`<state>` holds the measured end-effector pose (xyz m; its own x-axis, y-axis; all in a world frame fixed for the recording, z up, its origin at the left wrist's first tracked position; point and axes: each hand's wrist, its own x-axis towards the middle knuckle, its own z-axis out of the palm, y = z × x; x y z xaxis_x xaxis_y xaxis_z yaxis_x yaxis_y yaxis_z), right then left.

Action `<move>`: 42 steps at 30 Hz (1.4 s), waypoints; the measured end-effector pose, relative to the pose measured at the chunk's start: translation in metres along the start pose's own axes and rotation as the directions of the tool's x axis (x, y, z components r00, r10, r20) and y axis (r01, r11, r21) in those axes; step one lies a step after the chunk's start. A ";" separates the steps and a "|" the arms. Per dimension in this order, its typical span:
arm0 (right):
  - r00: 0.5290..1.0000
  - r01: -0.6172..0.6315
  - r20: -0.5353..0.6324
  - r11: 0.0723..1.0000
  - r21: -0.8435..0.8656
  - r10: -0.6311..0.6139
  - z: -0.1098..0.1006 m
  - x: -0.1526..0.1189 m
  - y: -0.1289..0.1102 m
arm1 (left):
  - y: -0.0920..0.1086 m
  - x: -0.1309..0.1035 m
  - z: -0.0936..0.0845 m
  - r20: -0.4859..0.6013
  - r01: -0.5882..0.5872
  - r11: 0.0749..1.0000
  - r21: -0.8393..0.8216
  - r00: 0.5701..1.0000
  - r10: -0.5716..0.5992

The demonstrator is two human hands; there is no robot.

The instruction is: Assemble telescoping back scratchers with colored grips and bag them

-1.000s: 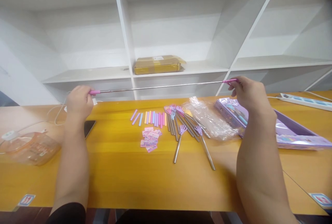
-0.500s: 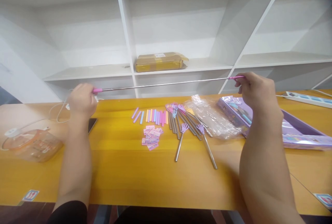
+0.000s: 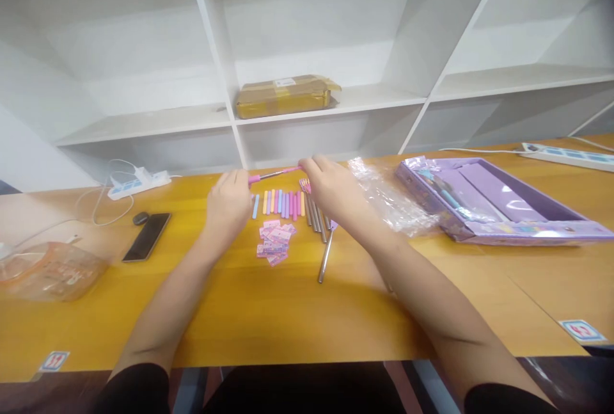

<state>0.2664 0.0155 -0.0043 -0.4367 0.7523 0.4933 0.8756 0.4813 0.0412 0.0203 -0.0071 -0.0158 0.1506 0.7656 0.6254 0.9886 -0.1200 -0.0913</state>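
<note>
Since both your hands are on it: the telescopic rod (image 3: 273,175) sits collapsed and short between them, just above the row of pastel sleeves (image 3: 281,203) on the wooden table (image 3: 240,311).
Left hand (image 3: 229,201): you pinch the rod's pink grip end in your fingertips.
Right hand (image 3: 330,189): your fingers close around the rod's other end, just right of the sleeves.
Handling: it looks light, thin and stiff, with smooth metal sections that likely slide and slip.
Where to hold: take the pink grip and the tip, not the bare metal middle.
Near the sleeves: metal rods with little hand tips (image 3: 320,225) to their right, small pink cards (image 3: 274,249) in front, clear plastic bag (image 3: 391,199) further right.
</note>
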 end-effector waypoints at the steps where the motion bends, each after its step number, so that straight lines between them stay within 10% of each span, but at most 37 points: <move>1: 0.999 0.011 0.034 1.000 0.000 -0.011 -0.003 -0.001 0.002 | -0.001 0.001 -0.003 0.004 -0.004 1.000 0.024 1.000 0.004; 35: 0.985 0.100 0.128 0.985 0.144 -0.119 -0.010 -0.001 0.017 | -0.004 0.006 -0.011 0.195 0.025 0.999 -0.045 0.981 -0.016; 42: 0.983 -0.135 0.153 0.971 0.199 0.105 -0.005 0.005 0.076 | -0.036 0.017 0.020 0.589 0.408 0.790 -0.458 0.805 -0.075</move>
<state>0.3312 0.0539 0.0057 -0.3689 0.8587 0.3556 0.8678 0.4552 -0.1991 -0.0130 0.0234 -0.0174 0.0506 0.9973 0.0540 0.8401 -0.0717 0.5377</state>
